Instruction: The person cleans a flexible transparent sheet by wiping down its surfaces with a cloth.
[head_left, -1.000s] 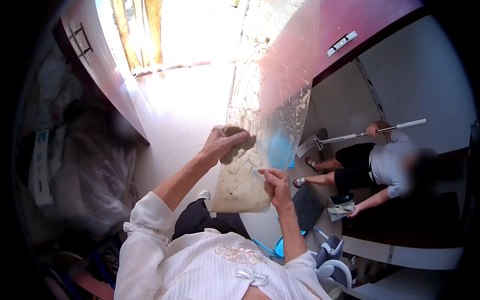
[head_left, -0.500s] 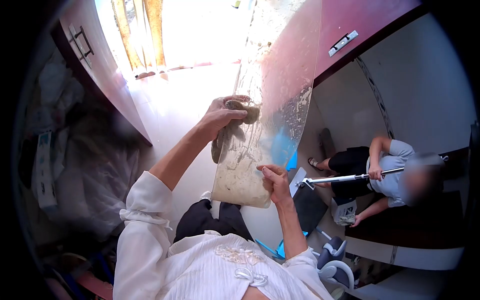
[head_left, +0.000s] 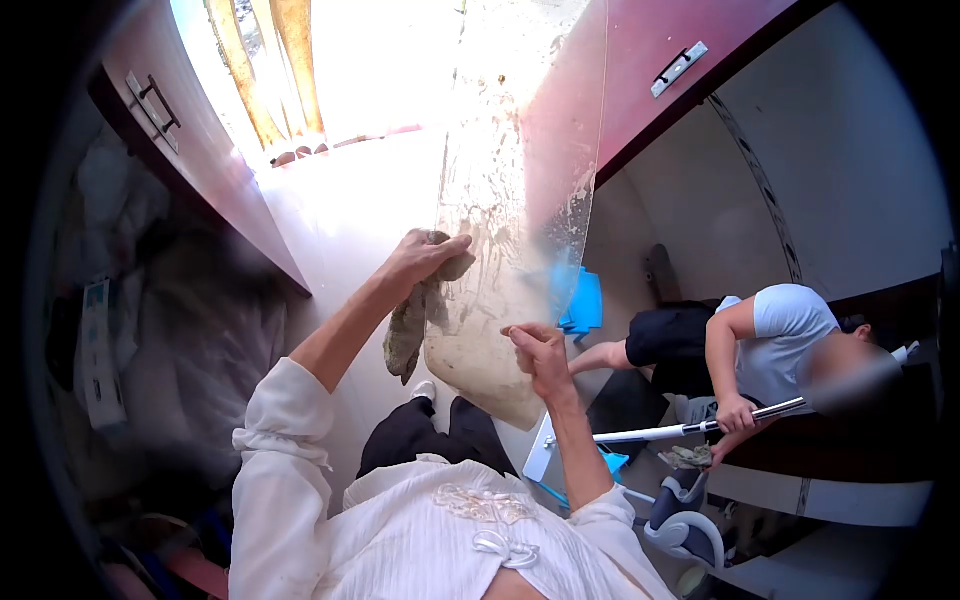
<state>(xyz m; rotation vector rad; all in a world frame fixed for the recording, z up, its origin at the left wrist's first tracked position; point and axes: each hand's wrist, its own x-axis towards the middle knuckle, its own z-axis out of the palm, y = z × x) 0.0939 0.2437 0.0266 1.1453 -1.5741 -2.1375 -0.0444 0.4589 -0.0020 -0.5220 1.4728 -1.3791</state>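
Note:
A long clear sheet [head_left: 478,320], streaked and dirty with wet-looking marks, stands tilted in front of me. My left hand [head_left: 415,258] is closed on a grey-brown rag [head_left: 404,338] at the sheet's left edge. Part of the rag is pinched under the thumb against the sheet, and the rest hangs down beside it. On the other side, my right hand [head_left: 545,362] is closed round the lower right edge of the sheet, thumb and forefinger towards its face.
A person [head_left: 780,330] bends at the right, holding a white pole [head_left: 660,434] with a flat head and a crumpled cloth [head_left: 688,457]. Behind the sheet is a blue plastic item [head_left: 582,300]. Pink doors [head_left: 660,120] stand either side of the bright doorway.
My left hand has moved left and down with the rag, which hangs more freely. The sheet has shifted left in view. The other person has bent further, and the pole sits lower.

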